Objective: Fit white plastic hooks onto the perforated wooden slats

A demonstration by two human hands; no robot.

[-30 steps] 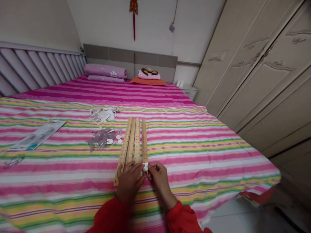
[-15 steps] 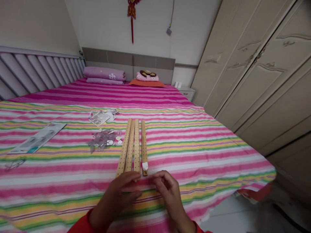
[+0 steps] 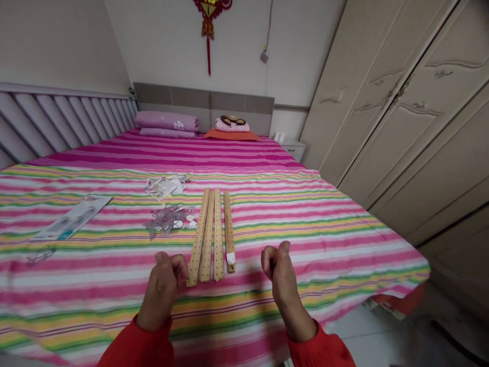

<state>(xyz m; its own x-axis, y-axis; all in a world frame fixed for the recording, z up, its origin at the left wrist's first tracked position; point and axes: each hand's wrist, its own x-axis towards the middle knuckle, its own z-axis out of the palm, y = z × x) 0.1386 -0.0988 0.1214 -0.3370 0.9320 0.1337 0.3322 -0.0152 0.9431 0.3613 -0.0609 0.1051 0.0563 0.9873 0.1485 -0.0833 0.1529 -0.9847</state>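
Observation:
My left hand (image 3: 162,283) is curled into a loose fist above the bed, thumb upward, just left of the near end of a perforated wooden strip (image 3: 199,242). Two more perforated strips, a middle one (image 3: 208,242) and another (image 3: 218,239), lie close beside it, fanning slightly toward me. Set a little apart on the right is a shorter-looking strip (image 3: 228,224) with a white tag (image 3: 231,258) near its close end. To the right of all these, my right hand (image 3: 280,272) is raised with its fingers folded in. Neither hand shows anything held.
Left of the strips lie small clear plastic packets (image 3: 168,220) with white labels and, farther back, more packets (image 3: 162,187). A flat blister package (image 3: 74,218) and a thin wire-like item (image 3: 41,255) are farther left. Striped cloth (image 3: 324,244) covers the bed; a wardrobe (image 3: 405,142) stands right.
My hands have moved apart from the strips' near ends, left hand leftward and right hand rightward, and their fingers have curled in. The strips' near ends are now uncovered. The view has shifted slightly.

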